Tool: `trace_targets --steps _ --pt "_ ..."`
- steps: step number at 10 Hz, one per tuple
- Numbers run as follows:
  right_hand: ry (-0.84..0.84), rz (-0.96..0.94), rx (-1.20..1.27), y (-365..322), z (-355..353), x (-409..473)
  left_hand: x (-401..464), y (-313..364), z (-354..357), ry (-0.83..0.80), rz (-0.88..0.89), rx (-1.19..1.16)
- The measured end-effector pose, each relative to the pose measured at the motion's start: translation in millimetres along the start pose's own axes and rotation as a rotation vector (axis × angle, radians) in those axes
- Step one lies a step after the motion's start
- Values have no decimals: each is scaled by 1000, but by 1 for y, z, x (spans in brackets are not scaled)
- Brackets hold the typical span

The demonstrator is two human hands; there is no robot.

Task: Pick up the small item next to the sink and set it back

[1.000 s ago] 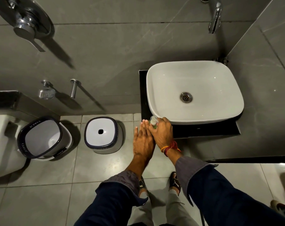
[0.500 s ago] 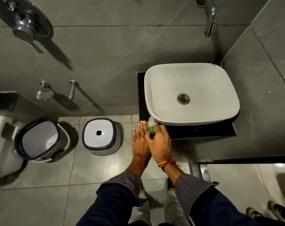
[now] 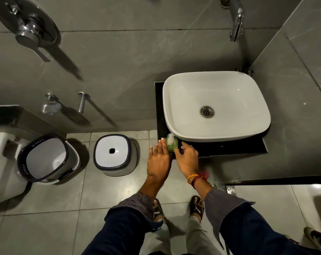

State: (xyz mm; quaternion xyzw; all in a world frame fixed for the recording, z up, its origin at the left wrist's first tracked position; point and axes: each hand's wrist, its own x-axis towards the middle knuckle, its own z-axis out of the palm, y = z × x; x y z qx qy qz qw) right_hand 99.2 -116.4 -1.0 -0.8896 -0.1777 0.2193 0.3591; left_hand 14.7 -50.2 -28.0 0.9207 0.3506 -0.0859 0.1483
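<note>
Soap dispenser [image 3: 171, 144], green, stands upright on the black table [image 3: 229, 149] just left of the sink [image 3: 216, 105]; left hand [image 3: 158, 161] and right hand [image 3: 188, 159] flank it, fingers spread, neither gripping.

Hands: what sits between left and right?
Head view: the green bottle stands on the black counter between the left hand and right hand, beside the sink.

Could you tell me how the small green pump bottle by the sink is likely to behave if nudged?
The green pump bottle stands upright near the dark counter's front corner, so it may tip off. It looks like small translucent plastic, so probably light and fairly rigid. Its smooth sides could be slippery.
</note>
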Motion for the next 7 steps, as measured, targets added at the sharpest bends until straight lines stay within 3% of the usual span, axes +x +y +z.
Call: trace_targets --steps 5,6,7 --pt "-83 63 161 1 21 16 15 -16 -20 59 -24 32" --pt "-50 -21 127 -5 8 7 14 -22 -24 87 23 57" --pt "96 -218 132 -8 -15 -4 3 -36 -33 200 72 28"
